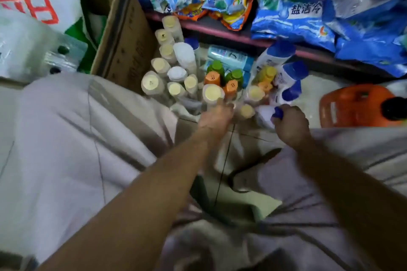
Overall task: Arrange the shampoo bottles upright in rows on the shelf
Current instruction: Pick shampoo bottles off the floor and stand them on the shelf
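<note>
Several shampoo bottles stand upright on a low shelf (312, 92), seen from above. Cream-capped clear bottles (152, 82) fill the left. Orange-capped (212, 78) and green-capped bottles (217, 66) stand in the middle, and white bottles with blue caps (294, 70) lean at the right. My left hand (217, 116), blurred, is at the base of a cream-capped bottle (212, 92); its grip is unclear. My right hand (290, 125) grips a white bottle by its blue cap (278, 113) at the front right.
A cardboard box (123, 35) stands at the left of the bottles. Blue detergent bags (308, 13) lie on the pink-edged shelf above. An orange jug (356, 105) lies at the right. A large white sack (30, 6) sits at far left. My knees in pale trousers fill the foreground.
</note>
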Motion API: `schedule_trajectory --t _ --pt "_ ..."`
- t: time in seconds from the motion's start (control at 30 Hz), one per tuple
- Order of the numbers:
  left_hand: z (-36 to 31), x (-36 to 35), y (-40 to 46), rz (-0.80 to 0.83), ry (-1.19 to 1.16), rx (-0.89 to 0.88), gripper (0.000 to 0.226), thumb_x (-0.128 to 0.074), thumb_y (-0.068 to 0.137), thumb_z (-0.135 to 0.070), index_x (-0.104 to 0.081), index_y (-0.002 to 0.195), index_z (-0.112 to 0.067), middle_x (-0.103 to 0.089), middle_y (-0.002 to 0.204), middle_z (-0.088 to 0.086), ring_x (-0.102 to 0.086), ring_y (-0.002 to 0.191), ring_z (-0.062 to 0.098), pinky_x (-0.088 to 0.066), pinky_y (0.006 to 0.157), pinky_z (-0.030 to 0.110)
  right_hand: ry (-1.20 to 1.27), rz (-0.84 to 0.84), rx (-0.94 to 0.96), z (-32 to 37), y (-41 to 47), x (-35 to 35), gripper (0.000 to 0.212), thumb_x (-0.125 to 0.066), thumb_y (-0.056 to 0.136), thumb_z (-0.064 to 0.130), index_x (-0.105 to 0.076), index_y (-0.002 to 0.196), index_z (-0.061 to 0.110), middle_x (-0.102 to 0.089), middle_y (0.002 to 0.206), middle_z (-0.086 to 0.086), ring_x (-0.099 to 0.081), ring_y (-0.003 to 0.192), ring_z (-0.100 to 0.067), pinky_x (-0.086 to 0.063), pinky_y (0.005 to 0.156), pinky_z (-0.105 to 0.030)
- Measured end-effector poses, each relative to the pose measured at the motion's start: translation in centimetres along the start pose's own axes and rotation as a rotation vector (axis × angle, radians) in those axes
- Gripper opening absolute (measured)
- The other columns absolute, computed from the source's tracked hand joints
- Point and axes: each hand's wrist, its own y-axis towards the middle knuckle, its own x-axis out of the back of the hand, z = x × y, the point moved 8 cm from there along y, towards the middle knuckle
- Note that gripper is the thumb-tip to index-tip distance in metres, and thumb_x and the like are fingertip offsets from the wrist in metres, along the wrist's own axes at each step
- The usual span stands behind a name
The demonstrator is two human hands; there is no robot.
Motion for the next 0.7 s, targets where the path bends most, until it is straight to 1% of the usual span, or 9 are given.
schedule_trajectory --t 0.07,0.17,0.27,0.37,0.47,0.57,0.63,0.67,0.7 --pt "0.1 1.3 -1.6 -0.022 -0.069 0.005 0.043 -0.046 0.093 -0.01 -0.037 0.136 -0.011 -0.045 0.123 0.02 -0.055 0.105 0.042 -0.046 0.083 0.05 -0.006 0.018 -0.01 -0.5 -1.3 0.4 0.028 -0.054 0.09 0.014 -0.057 0.114 -0.001 -0.056 0.113 -0.024 -0.055 0.103 -0.039 -0.043 0.083 -0.037" --pt "0.3 3.0 -2.7 -0.048 -0.09 -0.042 0.038 -0.053 0.092 -0.02 -0.046 0.13 -0.019 -0.052 0.116 0.016 -0.056 0.102 0.035 -0.044 0.081 0.038 -0.006 -0.002 0.009 -0.4 -2.2 0.8 0.029 -0.056 0.089 0.01 -0.058 0.116 0.0 -0.056 0.117 -0.022 -0.055 0.107 -0.039 -0.042 0.083 -0.034" --pt "1.2 4.8 -4.5 -0.102 -0.177 -0.051 0.031 -0.058 0.09 -0.024 -0.056 0.12 -0.019 -0.055 0.116 0.013 -0.054 0.106 0.029 -0.042 0.086 0.032 -0.118 0.034 0.044 0.1 -3.1 0.4 0.028 -0.054 0.089 0.01 -0.06 0.115 0.002 -0.056 0.119 -0.022 -0.056 0.108 -0.038 -0.045 0.088 -0.035" --pt "1.7 6.3 -6.2 -0.149 -0.234 -0.073 0.027 -0.062 0.088 -0.024 -0.061 0.114 -0.019 -0.057 0.114 0.01 -0.054 0.103 0.025 -0.037 0.079 0.026 -0.15 0.054 0.02 0.2 -3.4 0.5 0.027 -0.054 0.089 0.011 -0.059 0.115 0.002 -0.058 0.118 -0.021 -0.057 0.108 -0.037 -0.047 0.087 -0.035" --pt "1.5 7.3 -7.2 -0.171 -0.311 -0.096 0.027 -0.066 0.086 -0.024 -0.062 0.112 -0.02 -0.06 0.115 0.008 -0.054 0.103 0.022 -0.037 0.077 0.024 -0.149 0.077 -0.004 0.1 -3.8 0.9 0.03 -0.055 0.089 0.011 -0.059 0.117 0.001 -0.058 0.121 -0.021 -0.056 0.111 -0.036 -0.046 0.089 -0.035" --pt "0.8 8.6 -7.6 -0.174 -0.341 -0.135 0.028 -0.067 0.085 -0.026 -0.061 0.112 -0.022 -0.06 0.116 0.006 -0.054 0.103 0.021 -0.041 0.078 0.026 -0.119 0.091 -0.013 0.9 -4.6 2.0 0.036 -0.055 0.089 0.015 -0.053 0.123 0.002 -0.053 0.126 -0.023 -0.052 0.114 -0.037 -0.044 0.092 -0.035" --pt "0.1 9.6 -7.8 -0.178 -0.351 -0.169 0.027 -0.068 0.085 -0.027 -0.061 0.11 -0.023 -0.061 0.114 0.004 -0.054 0.102 0.02 -0.041 0.077 0.026 -0.06 0.096 0.11 3.1 -5.5 2.8 0.046 -0.06 0.085 0.017 -0.049 0.129 0.008 -0.049 0.129 -0.019 -0.049 0.116 -0.035 -0.043 0.096 -0.037" --pt "-0.3 10.2 -7.9 -0.187 -0.346 -0.188 0.027 -0.069 0.084 -0.028 -0.061 0.11 -0.022 -0.061 0.113 0.003 -0.055 0.101 0.019 -0.042 0.078 0.026 0.013 0.123 0.226 4.7 -6.2 3.1 0.055 -0.066 0.081 0.018 -0.047 0.132 0.012 -0.049 0.13 -0.015 -0.049 0.117 -0.03 -0.043 0.097 -0.036" --pt "-0.7 11.0 -8.0 -0.197 -0.339 -0.208 0.028 -0.069 0.084 -0.029 -0.061 0.11 -0.022 -0.062 0.111 0.002 -0.055 0.1 0.019 -0.042 0.078 0.027 0.122 0.169 0.335 6.4 -7.1 3.3 0.063 -0.073 0.077 0.02 -0.046 0.133 0.016 -0.051 0.13 -0.007 -0.049 0.115 -0.022 -0.043 0.095 -0.032"
